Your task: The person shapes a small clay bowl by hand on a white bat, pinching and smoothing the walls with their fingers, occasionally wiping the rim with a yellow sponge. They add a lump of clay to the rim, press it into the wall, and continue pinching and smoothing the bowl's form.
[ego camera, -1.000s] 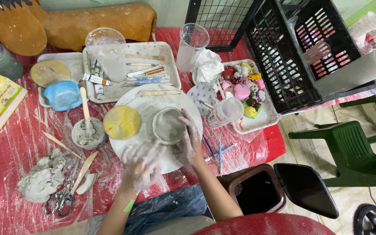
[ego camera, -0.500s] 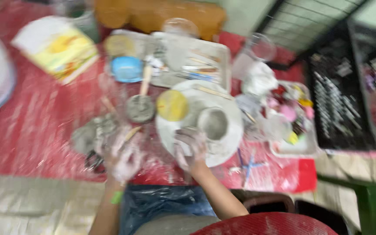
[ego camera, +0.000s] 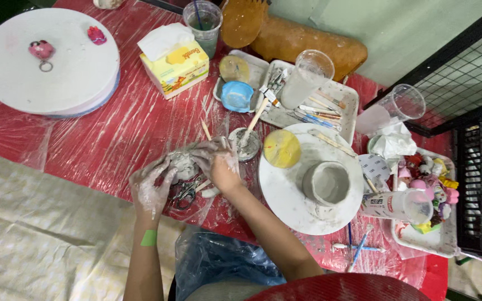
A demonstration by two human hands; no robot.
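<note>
**Clay-coated hands gather a grey lump on a red table**

Red plastic sheeting covers the table [ego camera: 112,134], crinkled and smeared with pale clay. At far left sits a big round white board [ego camera: 40,72]. To the right lies a white turntable plate [ego camera: 285,195] carrying an unfired grey clay cup [ego camera: 326,183] and a yellow sponge [ego camera: 282,148]. Beyond it, a white tray [ego camera: 344,97] holds modelling tools and a clear plastic cup [ego camera: 308,78]. A yellow tissue box [ego camera: 175,61] stands further left, far from the person.

Near the table's front edge, both hands meet over a lump of grey clay [ego camera: 182,163]. The left hand [ego camera: 150,187], white with clay, curls loosely around the lump's left and near side, fingers bent and touching it. The right hand [ego camera: 216,164] arches over from the right, fingers spread and pressing onto its top. The lump lies between the two palms, mostly hidden. Scissors [ego camera: 182,195] lie just beneath the hands. A small clay-filled bowl with a wooden stick [ego camera: 246,144] stands just right of the right hand.
</note>
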